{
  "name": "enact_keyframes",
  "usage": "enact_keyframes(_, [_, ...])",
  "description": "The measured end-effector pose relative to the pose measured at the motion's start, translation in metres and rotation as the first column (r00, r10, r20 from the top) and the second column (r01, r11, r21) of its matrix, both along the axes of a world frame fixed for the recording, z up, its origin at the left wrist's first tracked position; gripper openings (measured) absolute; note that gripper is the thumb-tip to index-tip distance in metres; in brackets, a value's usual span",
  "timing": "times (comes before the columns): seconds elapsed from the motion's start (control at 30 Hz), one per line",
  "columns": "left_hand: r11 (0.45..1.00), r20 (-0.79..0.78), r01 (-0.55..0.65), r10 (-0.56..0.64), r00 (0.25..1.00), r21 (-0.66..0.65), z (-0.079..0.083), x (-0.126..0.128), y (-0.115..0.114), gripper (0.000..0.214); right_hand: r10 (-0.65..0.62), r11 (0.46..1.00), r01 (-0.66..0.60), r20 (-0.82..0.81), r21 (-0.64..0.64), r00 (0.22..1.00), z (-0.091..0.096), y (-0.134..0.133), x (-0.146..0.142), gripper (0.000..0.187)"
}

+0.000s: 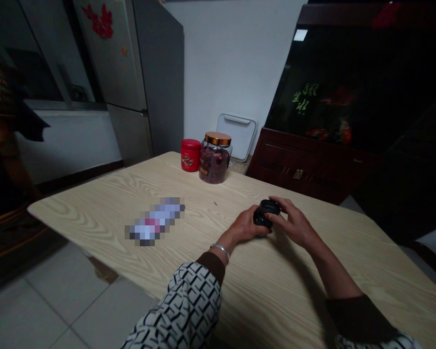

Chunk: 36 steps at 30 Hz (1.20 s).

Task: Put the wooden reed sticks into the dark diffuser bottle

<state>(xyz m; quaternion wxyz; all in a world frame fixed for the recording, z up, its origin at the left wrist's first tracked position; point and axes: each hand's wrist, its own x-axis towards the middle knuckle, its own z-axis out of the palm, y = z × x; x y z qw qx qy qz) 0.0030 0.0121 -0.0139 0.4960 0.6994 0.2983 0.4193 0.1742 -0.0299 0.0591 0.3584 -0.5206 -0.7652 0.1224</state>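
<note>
The table top [94, 203] was pale wood with matt grain, the jar [214, 162] was smooth glass, the bracelet [221, 250] was shiny metal, and the small black object [266, 214] was glossy.

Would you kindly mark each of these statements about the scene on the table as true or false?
1. The left hand and the right hand are both on a small black rounded object. True.
2. The left hand holds the glass jar. False: the jar stands at the far end of the pale wooden table, beside a red tin.
3. A metal bracelet circles the left wrist. True.
4. The pixelated item lies under the right hand. False: it lies on the table apart from both hands.
5. The jar holds dark red dried flowers. True.
</note>
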Motion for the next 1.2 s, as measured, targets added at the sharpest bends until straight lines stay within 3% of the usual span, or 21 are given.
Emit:
enact_keyframes(0.2, [1.0,-0.003,-0.014,0.014,1.0,-0.009,0.002,0.001,-0.001,0.061,-0.167,0.985,0.165,0.055,0.042,0.984,-0.004,-0.004,-0.011,0.05])
enact_keyframes(0.4, [1.0,-0.018,-0.025,0.025,1.0,-0.008,0.0,0.001,-0.001,0.062,-0.207,0.977,0.204,0.057,0.057,0.977,-0.006,-0.004,-0.016,0.047])
enact_keyframes(0.57, [0.999,0.007,0.027,-0.027,1.0,0.022,0.004,-0.004,-0.005,0.077,-0.186,0.979,0.193,-0.095,0.065,0.978,-0.021,-0.011,-0.015,0.059])
enact_keyframes(0.67, [0.998,0.004,-0.044,0.044,0.999,0.034,0.004,-0.015,-0.01,0.092,-0.249,0.968,0.249,-0.214,-0.029,0.944,-0.039,-0.024,-0.006,0.057])
enact_keyframes(0.73, [0.988,-0.066,-0.146,0.148,0.987,0.042,0.006,-0.027,-0.014,0.081,-0.279,0.958,0.254,-0.238,-0.13,0.93,-0.047,-0.033,0.005,0.048])
enact_keyframes(0.8, [0.979,-0.15,-0.195,0.202,0.968,0.06,0.013,-0.039,-0.02,0.049,-0.288,0.946,0.231,-0.267,-0.226,0.92,-0.045,-0.04,0.016,0.053])
enact_keyframes(0.83, [0.977,-0.167,-0.204,0.211,0.963,0.06,0.02,-0.045,-0.022,0.043,-0.287,0.941,0.209,-0.3,-0.268,0.91,-0.039,-0.043,0.02,0.058])
enact_keyframes(0.93, [0.986,-0.086,-0.161,0.158,0.984,-0.032,0.059,-0.055,-0.03,0.058,-0.243,0.926,0.049,-0.492,-0.375,0.836,0.0,-0.047,0.028,0.068])
enact_keyframes(1.0, [0.983,0.057,-0.008,0.018,0.998,-0.182,0.095,-0.057,-0.033,0.064,-0.133,0.9,-0.181,-0.644,-0.397,0.753,0.039,-0.048,0.028,0.071])
enact_keyframes(1.07, [0.945,0.203,0.227,-0.181,0.962,-0.236,0.134,-0.058,-0.035,0.068,0.004,0.852,-0.393,-0.745,-0.346,0.667,0.079,-0.049,0.026,0.073])
enact_keyframes(1.13, [0.901,0.271,0.367,-0.302,0.914,-0.233,0.17,-0.058,-0.035,0.07,0.11,0.816,-0.509,-0.793,-0.272,0.6,0.115,-0.051,0.023,0.075])
enact_keyframes(1.2, [0.875,0.298,0.423,-0.349,0.888,-0.235,0.2,-0.06,-0.036,0.072,0.183,0.798,-0.564,-0.808,-0.21,0.56,0.145,-0.054,0.021,0.076])
